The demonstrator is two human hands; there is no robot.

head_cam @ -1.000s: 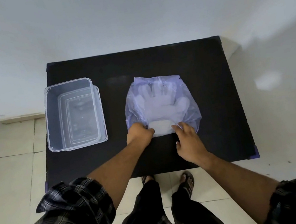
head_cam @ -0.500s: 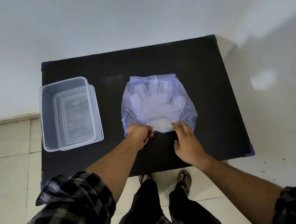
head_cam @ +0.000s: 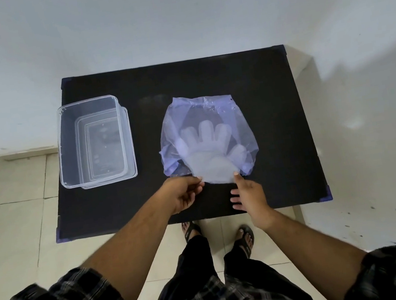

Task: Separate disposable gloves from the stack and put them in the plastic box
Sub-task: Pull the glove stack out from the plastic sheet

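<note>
A stack of clear disposable gloves (head_cam: 207,151) lies inside a bluish see-through plastic bag (head_cam: 211,111) in the middle of the black table (head_cam: 272,118), with the glove cuffs sticking out of the bag's near opening. My left hand (head_cam: 181,194) pinches the left corner of the cuffs. My right hand (head_cam: 248,193) holds the right corner between its fingertips, its other fingers spread. The clear plastic box (head_cam: 93,142) stands at the table's left side with no glove in it.
A white wall runs behind the table and along the right. Tiled floor lies to the left and below. My sandalled feet (head_cam: 217,231) stand at the table's near edge.
Both hands have drawn back toward me, and the glove stack has slid partway out of the bag. The bag's far end now lies flat with no gloves in it.
</note>
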